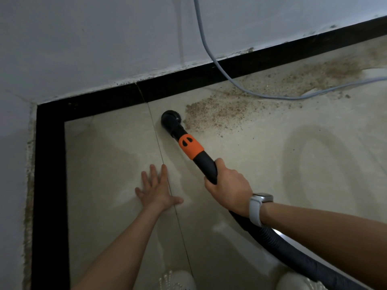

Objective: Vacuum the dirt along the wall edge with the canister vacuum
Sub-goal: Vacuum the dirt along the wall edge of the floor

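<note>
My right hand grips the black handle of the vacuum hose, just below an orange collar. The round black brush nozzle rests on the beige tile floor, at the left end of a band of brown dirt. The dirt runs right along the black skirting toward a thicker patch. My left hand lies flat on the floor with fingers spread, left of the hose. The canister itself is out of view.
A grey cable hangs down the white wall and trails right across the dirt. The black skirting turns a corner at the left. White shoes show at the bottom edge.
</note>
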Available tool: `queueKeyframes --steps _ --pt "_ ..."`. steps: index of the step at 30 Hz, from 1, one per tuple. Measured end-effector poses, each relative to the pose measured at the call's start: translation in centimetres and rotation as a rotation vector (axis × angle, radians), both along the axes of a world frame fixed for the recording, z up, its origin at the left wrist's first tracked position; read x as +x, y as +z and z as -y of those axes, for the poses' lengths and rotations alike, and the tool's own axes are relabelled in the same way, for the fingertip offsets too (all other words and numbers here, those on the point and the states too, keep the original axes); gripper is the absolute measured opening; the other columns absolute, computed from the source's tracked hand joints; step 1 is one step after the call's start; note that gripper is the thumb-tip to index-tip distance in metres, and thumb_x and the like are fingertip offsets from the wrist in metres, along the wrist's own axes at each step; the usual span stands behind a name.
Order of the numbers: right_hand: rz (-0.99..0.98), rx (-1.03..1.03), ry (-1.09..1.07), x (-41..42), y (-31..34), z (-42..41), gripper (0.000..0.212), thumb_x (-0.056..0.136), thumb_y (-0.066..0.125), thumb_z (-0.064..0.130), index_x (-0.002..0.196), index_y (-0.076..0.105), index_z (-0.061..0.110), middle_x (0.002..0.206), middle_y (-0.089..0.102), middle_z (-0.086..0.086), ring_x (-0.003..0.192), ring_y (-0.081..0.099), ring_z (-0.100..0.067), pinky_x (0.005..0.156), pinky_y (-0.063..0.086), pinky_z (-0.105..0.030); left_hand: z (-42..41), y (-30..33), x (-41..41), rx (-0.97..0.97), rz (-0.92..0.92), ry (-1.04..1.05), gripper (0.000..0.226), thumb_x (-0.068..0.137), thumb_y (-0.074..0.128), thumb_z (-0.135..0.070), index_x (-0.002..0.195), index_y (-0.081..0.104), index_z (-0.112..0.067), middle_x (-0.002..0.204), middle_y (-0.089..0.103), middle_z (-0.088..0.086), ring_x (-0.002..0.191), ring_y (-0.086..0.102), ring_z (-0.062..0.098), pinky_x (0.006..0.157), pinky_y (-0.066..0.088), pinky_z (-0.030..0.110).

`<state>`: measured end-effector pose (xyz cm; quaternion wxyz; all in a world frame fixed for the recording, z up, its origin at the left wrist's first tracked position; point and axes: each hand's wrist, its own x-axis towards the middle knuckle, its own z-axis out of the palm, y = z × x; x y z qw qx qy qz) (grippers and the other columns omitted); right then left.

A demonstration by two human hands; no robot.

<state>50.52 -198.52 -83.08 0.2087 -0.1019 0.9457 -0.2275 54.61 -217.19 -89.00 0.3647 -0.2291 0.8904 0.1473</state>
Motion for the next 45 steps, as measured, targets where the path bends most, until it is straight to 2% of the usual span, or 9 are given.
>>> queueKeyframes --steps 4,12,20,25,29,32,35,40,45 --pt "-0.002 0.017 -0.052 0.0 0.4 -2.0 0.027 0.089 0.052 0.038 0.092 0.030 0.024 0.065 0.043 0.005 0.056 0.046 -0.026 0.050 0.029 -0.030 -0.1 0.1 -0.1 0.013 -0.002 0.006 0.122 0.073 0.073 -0.052 0.147 -0.021 -0.032 0.152 -0.036 0.000 0.141 -0.028 0.029 0.113 0.002 0.058" --pt "0.011 0.017 0.016 2.1 -0.1 -3.9 0.027 0.089 0.051 0.037 0.091 0.027 0.026 0.061 0.038 0.011 0.048 0.041 -0.013 0.044 0.026 -0.027 -0.7 0.4 -0.3 -0.004 -0.005 0.033 0.118 0.076 0.073 -0.047 0.148 -0.019 -0.031 0.153 -0.033 -0.001 0.143 -0.024 0.029 0.113 0.006 0.058" --pt "0.022 0.005 -0.073 3.1 -0.3 -6.7 0.028 0.088 0.053 0.042 0.093 0.030 0.026 0.062 0.041 0.010 0.058 0.049 -0.024 0.051 0.035 -0.031 -2.0 0.3 0.9 -0.020 -0.102 0.084 0.100 0.084 0.067 -0.039 0.152 -0.005 -0.024 0.158 -0.019 -0.001 0.145 -0.014 0.029 0.115 0.012 0.053" --pt "0.044 -0.009 -0.058 3.2 -0.1 -5.8 0.029 0.088 0.054 0.041 0.096 0.033 0.024 0.073 0.048 0.005 0.061 0.049 -0.022 0.053 0.033 -0.030 -2.0 0.2 1.5 -0.017 -0.126 0.085 0.095 0.086 0.064 -0.039 0.152 -0.002 -0.023 0.159 -0.016 -0.001 0.145 -0.013 0.028 0.115 0.011 0.052" --pt "0.048 -0.122 -0.074 1.7 0.5 -3.2 0.041 0.089 0.055 0.039 0.120 0.039 0.018 0.098 0.061 -0.006 0.078 0.061 -0.029 0.063 0.045 -0.034 -2.0 0.3 1.6 -0.006 -0.130 0.086 0.094 0.087 0.063 -0.039 0.152 -0.003 -0.022 0.159 -0.017 0.000 0.145 -0.014 0.028 0.115 0.009 0.053" --pt "-0.007 -0.120 -0.053 -0.2 0.5 -1.1 0.057 0.091 0.053 0.040 0.138 0.027 0.021 0.111 0.060 -0.010 0.087 0.061 -0.034 0.064 0.042 -0.034 -2.2 0.4 1.5 -0.017 -0.127 0.079 0.093 0.088 0.062 -0.039 0.152 -0.003 -0.022 0.159 -0.018 0.000 0.145 -0.014 0.029 0.115 0.009 0.052" --pt "-0.016 -0.045 0.012 -1.4 0.4 0.2 0.065 0.093 0.046 0.046 0.145 0.014 0.025 0.108 0.061 -0.011 0.085 0.061 -0.035 0.063 0.042 -0.034 -2.1 0.3 1.4 -0.012 -0.116 0.076 0.093 0.088 0.061 -0.040 0.152 -0.004 -0.022 0.158 -0.019 0.000 0.145 -0.015 0.029 0.115 0.009 0.053" --pt "0.003 0.002 0.070 -0.7 0.6 -0.4 0.057 0.095 0.042 0.047 0.140 0.020 0.020 0.098 0.064 -0.011 0.078 0.061 -0.034 0.061 0.041 -0.034 -2.1 0.1 1.6 -0.021 -0.120 0.067 0.093 0.088 0.060 -0.040 0.152 -0.005 -0.022 0.158 -0.019 0.000 0.145 -0.015 0.030 0.115 0.009 0.053" --pt "0.028 0.025 0.012 0.4 0.3 -4.0 0.037 0.093 0.046 0.049 0.108 0.036 0.017 0.083 0.056 -0.002 0.075 0.058 -0.032 0.059 0.038 -0.034 -2.6 0.1 1.3 -0.018 -0.107 0.091 0.090 0.090 0.058 -0.040 0.152 -0.004 -0.020 0.158 -0.019 0.001 0.145 -0.015 0.029 0.115 0.008 0.054"
